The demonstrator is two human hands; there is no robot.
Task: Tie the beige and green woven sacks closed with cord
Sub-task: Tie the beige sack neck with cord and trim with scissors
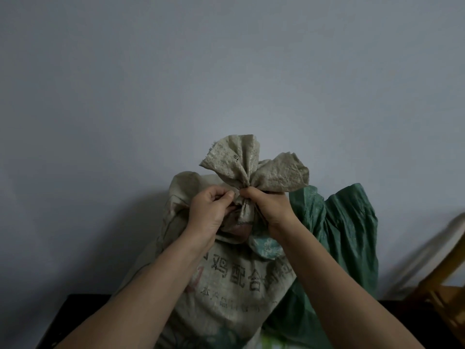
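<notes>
A beige woven sack [226,285] with dark printed characters stands upright in front of me. Its mouth is gathered into a bunched neck with the loose fabric fanning out above. My right hand [269,207] grips that neck from the right. My left hand [214,210] sits at the neck's left side, its thumb and fingers pinching something small there; whether that is cord I cannot tell. No cord shows plainly. A green woven sack [347,235] stands behind and to the right of the beige one, its top slack.
A plain pale wall fills the background. The sacks rest on a dark surface [75,318] near the bottom edge. A yellow wooden frame [442,293], perhaps a chair, leans at the far right.
</notes>
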